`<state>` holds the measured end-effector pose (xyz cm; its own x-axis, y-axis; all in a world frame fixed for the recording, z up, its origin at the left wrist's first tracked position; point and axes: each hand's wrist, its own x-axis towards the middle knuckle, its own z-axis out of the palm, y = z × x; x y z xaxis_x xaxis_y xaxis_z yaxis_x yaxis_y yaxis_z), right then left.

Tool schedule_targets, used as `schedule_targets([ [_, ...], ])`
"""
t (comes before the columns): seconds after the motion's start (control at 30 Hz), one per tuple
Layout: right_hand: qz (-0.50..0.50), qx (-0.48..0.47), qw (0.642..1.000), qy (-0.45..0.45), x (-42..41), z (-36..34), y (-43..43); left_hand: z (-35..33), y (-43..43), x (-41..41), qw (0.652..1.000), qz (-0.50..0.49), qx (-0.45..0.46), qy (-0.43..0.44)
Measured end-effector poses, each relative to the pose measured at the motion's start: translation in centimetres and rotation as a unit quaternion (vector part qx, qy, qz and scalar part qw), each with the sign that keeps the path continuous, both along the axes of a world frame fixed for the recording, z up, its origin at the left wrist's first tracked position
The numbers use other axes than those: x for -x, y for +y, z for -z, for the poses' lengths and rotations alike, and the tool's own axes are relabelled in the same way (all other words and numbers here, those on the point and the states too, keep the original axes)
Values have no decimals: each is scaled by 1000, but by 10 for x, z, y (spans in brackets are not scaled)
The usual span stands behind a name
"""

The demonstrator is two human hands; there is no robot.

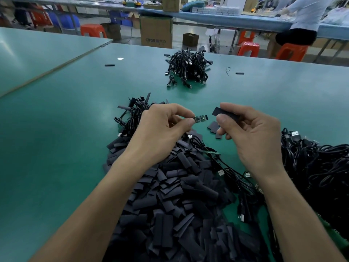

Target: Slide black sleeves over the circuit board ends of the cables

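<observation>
My left hand (pixel 162 127) pinches a cable's small green circuit board (pixel 201 118) between thumb and forefinger, the board's free end pointing right. My right hand (pixel 251 137) pinches a flat black sleeve (pixel 221 111) between thumb and forefinger, its open end facing left toward the board. A short gap separates the sleeve from the board. Both are held above the green table (pixel 66 114). A large heap of loose black sleeves (pixel 181 201) lies below my hands.
A pile of black cables (pixel 321 167) lies at the right, another bundle (pixel 188 68) at the far middle, and a smaller tangle (pixel 132 112) behind my left hand. Stray sleeves (pixel 109 65) dot the table. A seated person (pixel 302 17), orange stools and cardboard boxes stand beyond.
</observation>
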<state>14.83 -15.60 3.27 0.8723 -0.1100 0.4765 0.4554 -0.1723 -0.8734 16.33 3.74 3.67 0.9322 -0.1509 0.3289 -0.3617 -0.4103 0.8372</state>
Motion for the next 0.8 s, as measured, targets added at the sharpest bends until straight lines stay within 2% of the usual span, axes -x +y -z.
schedule_targets([
  [0.2, 0, 47, 999, -18, 3, 0, 2, -2, 0, 0, 1000, -8, 9, -1],
  [0.8, 3, 37, 999, -26, 4, 8, -3, -3, -8, 7, 1000, -5, 23, -4],
])
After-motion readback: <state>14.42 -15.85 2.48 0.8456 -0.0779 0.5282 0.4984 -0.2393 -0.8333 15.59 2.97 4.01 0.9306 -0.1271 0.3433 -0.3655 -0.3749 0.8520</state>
